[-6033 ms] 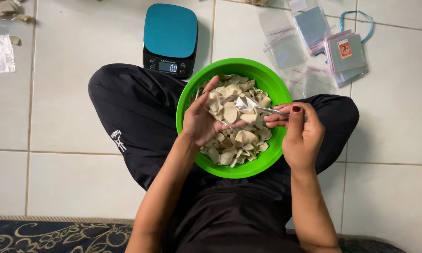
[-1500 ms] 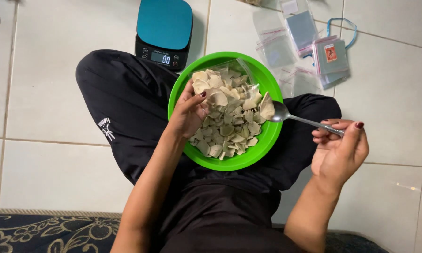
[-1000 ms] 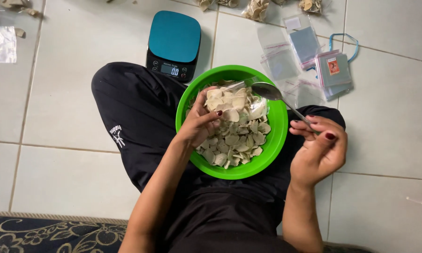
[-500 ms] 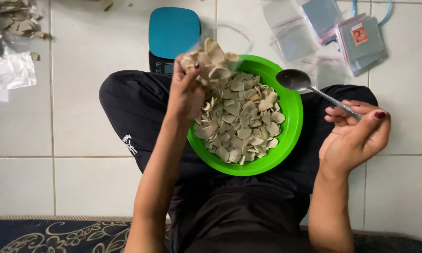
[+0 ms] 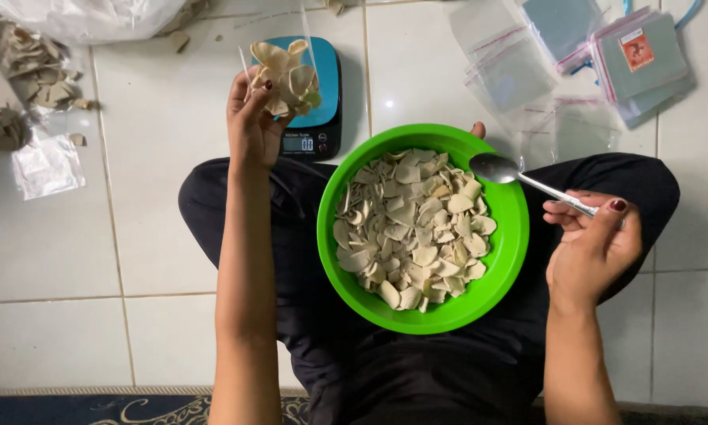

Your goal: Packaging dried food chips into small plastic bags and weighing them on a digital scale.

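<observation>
While the left hand is lifted over the blue kitchen scale, its fingers are closed on a small clear bag part-filled with pale chips — whether the bag touches the scale I cannot tell. Lower down, the right hand pinches the handle of a metal spoon, whose empty bowl hovers over the rim of the green bowl of chips resting on the person's lap. Empty zip bags lie on the tiled floor beyond — well apart from both hands.
</observation>
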